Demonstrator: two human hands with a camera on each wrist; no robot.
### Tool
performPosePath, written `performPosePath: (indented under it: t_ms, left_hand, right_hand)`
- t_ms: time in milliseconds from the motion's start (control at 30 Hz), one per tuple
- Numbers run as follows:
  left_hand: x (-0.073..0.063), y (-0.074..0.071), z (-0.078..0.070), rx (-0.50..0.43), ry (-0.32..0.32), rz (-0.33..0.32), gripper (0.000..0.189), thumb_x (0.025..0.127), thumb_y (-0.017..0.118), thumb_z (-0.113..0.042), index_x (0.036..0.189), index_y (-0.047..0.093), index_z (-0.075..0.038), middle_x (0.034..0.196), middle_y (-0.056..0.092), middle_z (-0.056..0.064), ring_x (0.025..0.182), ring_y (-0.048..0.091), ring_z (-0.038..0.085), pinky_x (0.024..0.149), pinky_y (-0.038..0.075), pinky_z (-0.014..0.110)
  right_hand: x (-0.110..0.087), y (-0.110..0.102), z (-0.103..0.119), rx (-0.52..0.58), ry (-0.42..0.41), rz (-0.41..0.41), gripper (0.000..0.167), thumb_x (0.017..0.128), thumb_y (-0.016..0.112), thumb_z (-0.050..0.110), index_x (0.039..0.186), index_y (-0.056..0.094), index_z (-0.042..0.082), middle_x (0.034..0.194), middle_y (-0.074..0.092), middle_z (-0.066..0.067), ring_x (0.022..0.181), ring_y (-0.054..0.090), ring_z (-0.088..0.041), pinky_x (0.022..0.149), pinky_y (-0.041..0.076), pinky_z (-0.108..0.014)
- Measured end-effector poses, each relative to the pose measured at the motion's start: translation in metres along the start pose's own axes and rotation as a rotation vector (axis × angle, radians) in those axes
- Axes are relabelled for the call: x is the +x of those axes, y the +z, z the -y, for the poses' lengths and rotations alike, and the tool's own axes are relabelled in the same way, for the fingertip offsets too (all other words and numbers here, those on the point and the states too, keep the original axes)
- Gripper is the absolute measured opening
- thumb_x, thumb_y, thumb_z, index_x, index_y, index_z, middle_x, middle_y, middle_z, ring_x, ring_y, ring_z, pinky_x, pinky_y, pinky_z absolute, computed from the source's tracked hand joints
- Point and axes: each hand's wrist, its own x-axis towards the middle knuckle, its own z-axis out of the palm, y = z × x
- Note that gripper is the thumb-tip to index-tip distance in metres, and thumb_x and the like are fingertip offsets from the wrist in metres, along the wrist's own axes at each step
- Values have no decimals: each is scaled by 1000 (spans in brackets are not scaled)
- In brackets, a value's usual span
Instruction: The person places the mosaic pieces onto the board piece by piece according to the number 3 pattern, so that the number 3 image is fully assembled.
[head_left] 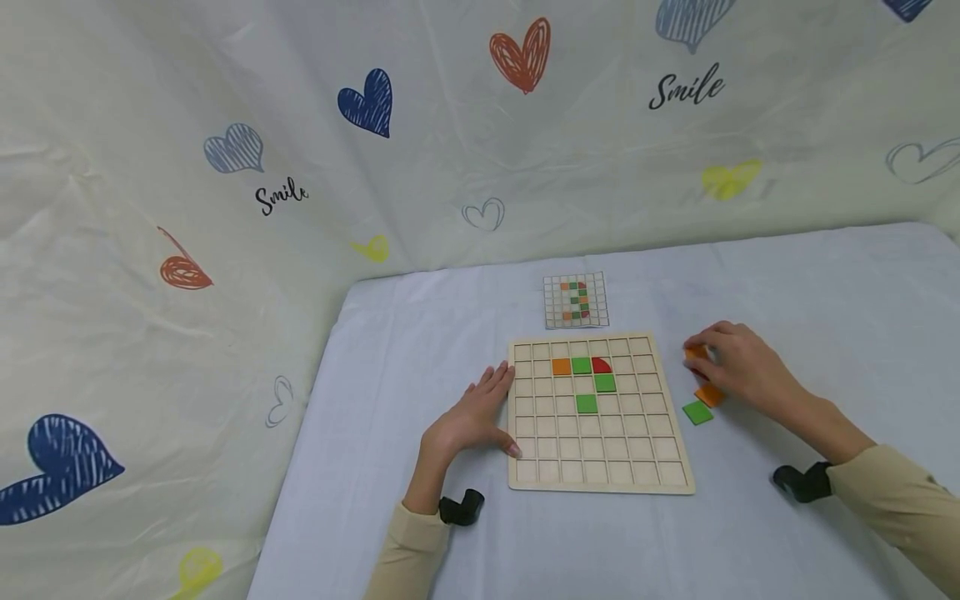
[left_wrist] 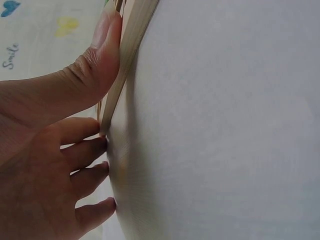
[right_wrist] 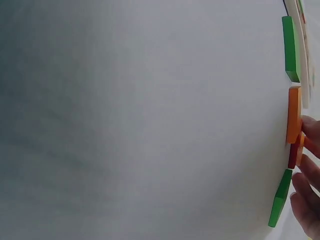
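Note:
My left hand [head_left: 467, 423] rests at the left edge of a wooden grid board [head_left: 570, 472], its fingers extended and thumb on the rim. On the board lie an orange tile [head_left: 562, 367], a red quarter-round tile [head_left: 601, 365] and green tiles [head_left: 587, 403]. Right of the board, my right hand [head_left: 742, 367] pinches an orange square tile [head_left: 696, 352] with curled fingers, partly covering it. Close by lie a loose orange tile [head_left: 708, 395] and a green tile [head_left: 697, 412]. The right wrist view also shows a red piece [right_wrist: 293, 154] and another green tile [right_wrist: 280, 199] beside those fingertips.
A small printed pattern card [head_left: 576, 321] lies behind the board. White cloth [head_left: 360, 433] covers the table, and a curtain with hearts [head_left: 450, 150] hangs behind it. A black wrist camera [head_left: 462, 507] sits on the left wrist and another [head_left: 801, 482] on the right.

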Motion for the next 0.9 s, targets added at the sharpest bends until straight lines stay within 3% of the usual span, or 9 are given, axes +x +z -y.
performPosePath:
  t_ms: [167, 467, 733, 900]
  left_hand:
    - [-1, 0, -1, 0, 4, -6, 128, 70, 96, -26, 166, 13, -11, 174, 6, 2, 162, 2, 24, 131, 10, 47]
    - [-2, 0, -2, -4, 11, -11, 128, 69, 96, -25, 166, 14, -11, 174, 7, 3, 162, 2, 25, 131, 10, 47]
    - [-3, -2, -4, -2, 8, -9, 128, 70, 96, -25, 166, 14, -11, 174, 7, 3, 162, 3, 25, 131, 10, 47]
    - [-4, -4, -4, -4, 8, -3, 127, 70, 96, -25, 166, 14, -11, 174, 7, 3, 162, 3, 25, 131, 10, 48]
  right_hand:
    - [1, -1, 1, 28, -5, -1, 23, 81, 82, 0, 99, 70, -6, 99, 69, -22, 89, 61, -35, 73, 54, -47]
    - [-1, -4, 2, 65, -72, -29, 28, 78, 83, -6, 103, 70, -4, 96, 71, -14, 82, 65, -27, 64, 55, -25]
    - [-1, -6, -2, 76, -153, -82, 22, 78, 84, -4, 99, 79, 0, 86, 71, -1, 71, 59, -10, 58, 48, -15]
    - [-1, -6, -3, 116, -164, -111, 24, 77, 83, -7, 98, 79, 2, 87, 73, -1, 70, 59, 0, 60, 45, -7]
